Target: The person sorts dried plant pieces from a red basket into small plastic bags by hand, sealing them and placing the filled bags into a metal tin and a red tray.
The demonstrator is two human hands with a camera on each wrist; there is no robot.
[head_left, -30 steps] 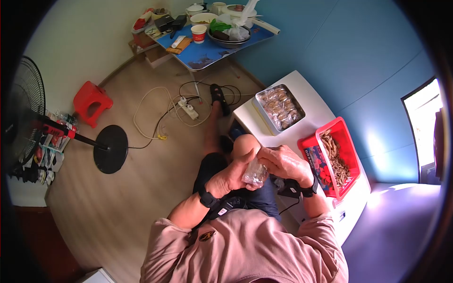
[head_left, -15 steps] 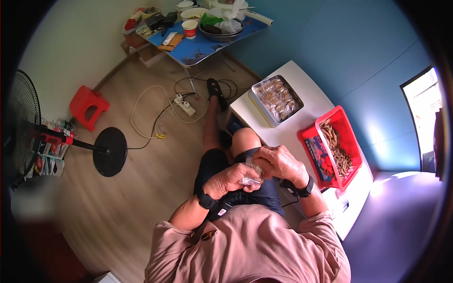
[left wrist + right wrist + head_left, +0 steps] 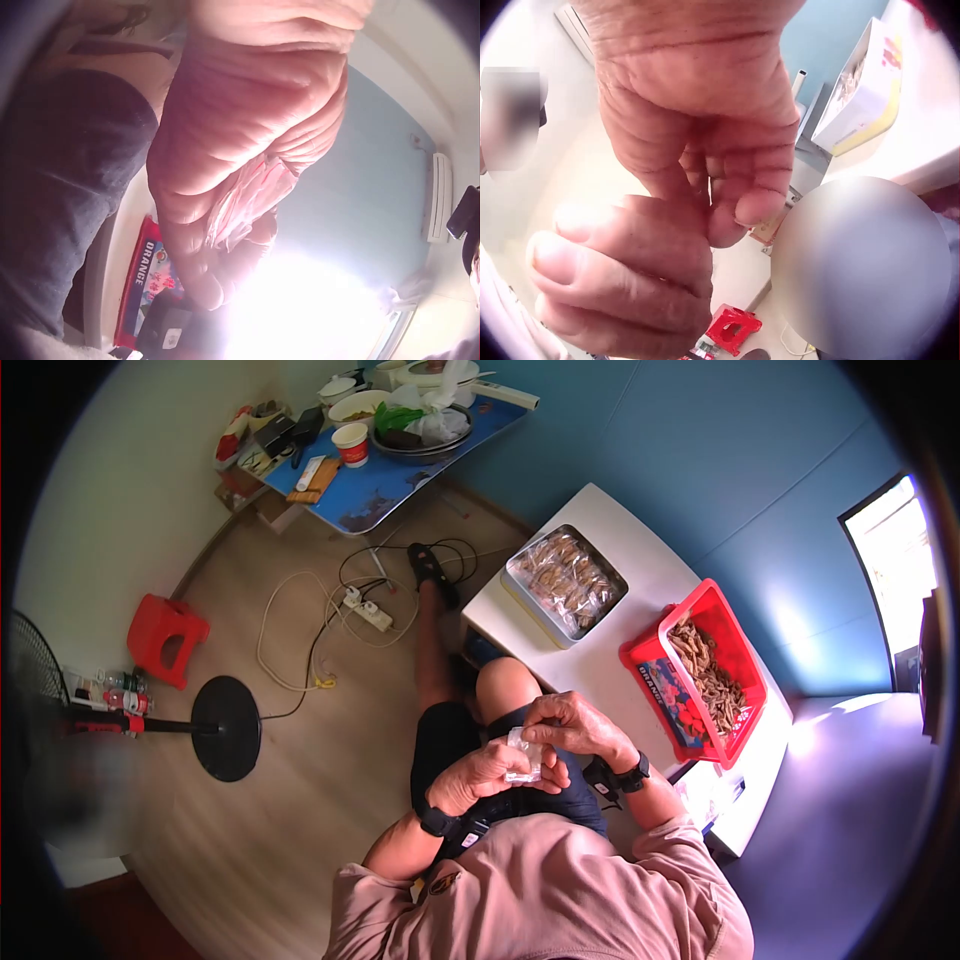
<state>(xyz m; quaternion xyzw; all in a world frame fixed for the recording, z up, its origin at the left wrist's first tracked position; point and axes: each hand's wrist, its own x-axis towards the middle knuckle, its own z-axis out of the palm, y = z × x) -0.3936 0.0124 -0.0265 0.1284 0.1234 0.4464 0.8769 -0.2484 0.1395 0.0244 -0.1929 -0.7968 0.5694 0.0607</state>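
Observation:
Over the lap, the left hand (image 3: 476,774) grips a small clear plastic packet (image 3: 520,758) between thumb and fingers. Its crinkled film (image 3: 255,196) shows under the palm in the left wrist view. The right hand (image 3: 582,726) pinches the packet's upper edge with thumb and forefinger. Seen from the right wrist, the right hand (image 3: 705,97) has bent fingers close above the left hand's fingers (image 3: 622,277), which hide the packet there. On the white cabinet to the right are a tin (image 3: 560,632) of plastic-wrapped brown pieces and a red basket (image 3: 742,622) of loose dried brown strips.
The white cabinet (image 3: 600,520) stands beside the right knee. Cables and a power strip (image 3: 368,610) lie on the floor ahead. A red stool (image 3: 165,638) and a black fan base (image 3: 226,728) are at left. A blue table (image 3: 370,500) with bowls and a cup stands at the back.
The packet, rounded and bunched a second ago, now looks flatter in the left hand. The right hand has shifted its hold to the packet's upper edge. The head view has turned slightly.

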